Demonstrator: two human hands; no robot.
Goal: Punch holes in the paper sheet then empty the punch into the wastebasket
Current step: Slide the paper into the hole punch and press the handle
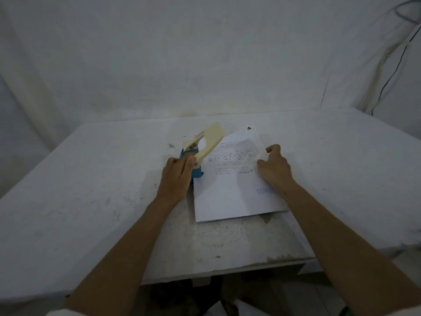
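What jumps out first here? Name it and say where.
The punch, cream lever raised over a blue base, sits at the table's centre with the left hand gripping it. Just right of it lies the paper, its left edge at the punch, the right hand holding its far side.

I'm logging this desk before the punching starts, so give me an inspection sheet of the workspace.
Surface: worn white table, stained and scuffed.
Job's things: cream-handled blue hole punch, handle raised, at the left edge of the printed white paper sheet; wastebasket not seen.
Clutter: small dark speck beyond the sheet's far corner.
Grippers: left hand grips the punch; right hand holds the sheet's right edge.
Cables: black cable and pale cable on the wall at right.
Surroundings: white draped backdrop.
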